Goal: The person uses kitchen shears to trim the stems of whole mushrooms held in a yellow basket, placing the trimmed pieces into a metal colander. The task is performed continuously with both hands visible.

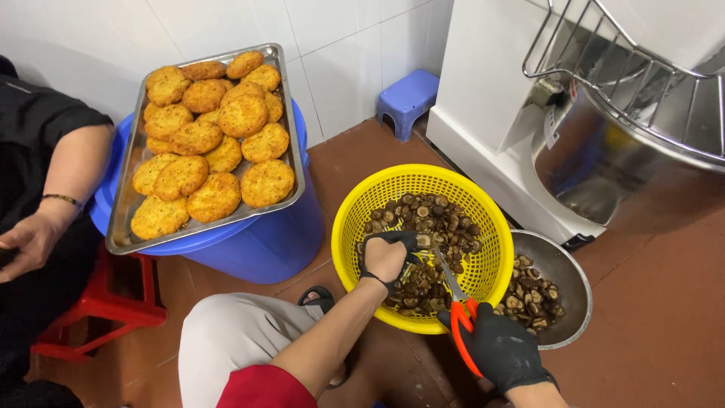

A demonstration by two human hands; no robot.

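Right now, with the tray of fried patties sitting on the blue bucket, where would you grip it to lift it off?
Probably the rolled rim of the metal tray at its two short ends, one hand on each, coming in level from the sides. The patties cover the whole bed and are stacked in places, so no inside surface is free. The tray overhangs the blue bucket, leaving room for fingers under the rim.

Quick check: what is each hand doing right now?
Left hand: closed on a mushroom in the yellow basket.
Right hand: closed on red-handled scissors.

Brown tiled floor (664, 317) bears yellow basket (483, 204), steel bowl (570, 272), blue tub (257, 242).
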